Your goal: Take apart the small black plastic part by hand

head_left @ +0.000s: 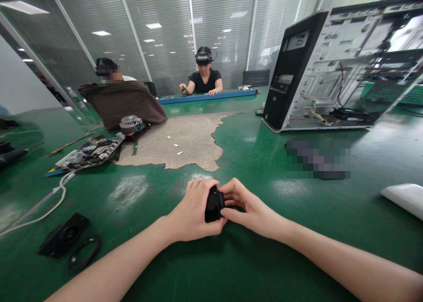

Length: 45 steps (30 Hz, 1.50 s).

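Above the green tabletop, both hands grip a small black device [213, 205] with a boxy body and a round, stepped end, perhaps a camera or lens housing. My left hand [195, 214] wraps round its body from the left, thumb below and fingers over the top. From the right, the fingertips of my right hand [243, 207] pinch the round end. Its front face is turned away or covered by fingers. Left of my left forearm, a black rectangular plate with a round opening [64, 235] lies beside a black ring [84, 251].
An opened computer tower [280, 79] stands at the right, near a blurred-out object [317, 158] and a white object [405, 198]. At left lie a circuit board [90, 152], a white cable [59, 200] and a brown cloth-covered shape [124, 101]. Two people sit across the table.
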{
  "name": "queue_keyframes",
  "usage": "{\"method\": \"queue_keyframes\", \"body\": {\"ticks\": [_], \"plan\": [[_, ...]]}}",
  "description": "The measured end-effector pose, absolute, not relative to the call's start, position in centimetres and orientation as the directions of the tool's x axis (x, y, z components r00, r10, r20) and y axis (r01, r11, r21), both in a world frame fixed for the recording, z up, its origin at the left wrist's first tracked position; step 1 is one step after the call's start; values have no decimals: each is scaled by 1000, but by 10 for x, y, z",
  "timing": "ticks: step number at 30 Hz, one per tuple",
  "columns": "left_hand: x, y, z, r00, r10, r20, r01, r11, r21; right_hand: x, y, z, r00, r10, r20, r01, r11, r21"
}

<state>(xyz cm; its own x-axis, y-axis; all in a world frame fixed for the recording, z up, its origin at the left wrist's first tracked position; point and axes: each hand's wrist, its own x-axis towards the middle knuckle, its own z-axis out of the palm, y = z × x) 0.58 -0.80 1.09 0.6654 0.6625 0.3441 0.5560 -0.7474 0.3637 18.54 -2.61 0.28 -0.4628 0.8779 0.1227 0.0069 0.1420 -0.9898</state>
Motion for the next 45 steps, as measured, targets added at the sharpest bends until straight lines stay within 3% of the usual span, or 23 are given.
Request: {"method": "queue_keyframes", "body": {"ticks": [31,45], "plan": [[6,-5,10,649,687,328,565,-723,397,182,-23,0,-414,897,154,68,199,-978],[8,-3,5,627,692,358,595,-722,353,182,-24,1,-414,898,151,38,183,-982]]}}
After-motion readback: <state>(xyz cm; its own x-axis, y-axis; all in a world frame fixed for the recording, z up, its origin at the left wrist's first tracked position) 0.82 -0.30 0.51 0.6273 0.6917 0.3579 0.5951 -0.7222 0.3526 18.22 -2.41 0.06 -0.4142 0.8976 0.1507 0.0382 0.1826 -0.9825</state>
